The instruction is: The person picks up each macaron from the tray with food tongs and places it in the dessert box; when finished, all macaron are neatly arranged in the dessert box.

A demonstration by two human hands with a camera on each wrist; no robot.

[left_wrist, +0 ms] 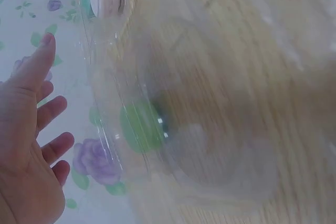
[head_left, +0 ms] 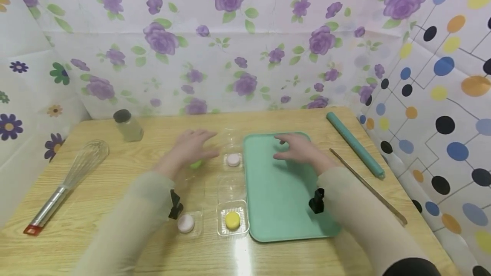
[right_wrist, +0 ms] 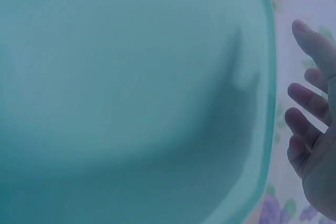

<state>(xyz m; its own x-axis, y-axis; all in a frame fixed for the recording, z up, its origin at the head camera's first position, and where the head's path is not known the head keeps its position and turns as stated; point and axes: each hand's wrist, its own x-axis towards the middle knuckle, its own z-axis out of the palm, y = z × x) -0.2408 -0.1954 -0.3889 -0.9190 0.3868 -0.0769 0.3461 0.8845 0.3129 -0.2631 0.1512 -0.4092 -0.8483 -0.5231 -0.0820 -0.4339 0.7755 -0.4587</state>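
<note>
Floral sheet (head_left: pixel 245 54) stood behind, table (head_left: pixel 115 182) below. Tray (head_left: pixel 284 208), pale green, shallow, lay right of centre on the table. Far left: whisk (head_left: pixel 70 178). Far right: roller (head_left: pixel 354 144), and the thin stick (head_left: pixel 368 185) between it and the tray.

My left hand (head_left: pixel 192 146) was over the far left of the boxes, palm bare, fingers spread loosely, gripping nothing. My right hand (head_left: pixel 297 146) was above the tray's far part, shadow cast on it, fingers apart, also holding nothing. I saw no contact at either.

Four clear boxes (head_left: pixel 221 227) sat in two rows just left of the tray, the right-hand pair close beside its edge. The far-left one was partly hidden by my left hand. Jar (head_left: pixel 130 129), dark-capped, stood at the back left.

Smallest, the discs, one per box: green disc (left_wrist: pixel 140 125), yellow disc (head_left: pixel 232 220), two pale pink discs (head_left: pixel 233 159).

Handling, my guess: boxes light, thin, springy, slick; best pinched low at the side walls, not by the lid. Discs probably light and crumbly, so a soft grip round the edge. Tray likely stiff and light; rims on opposite sides.
</note>
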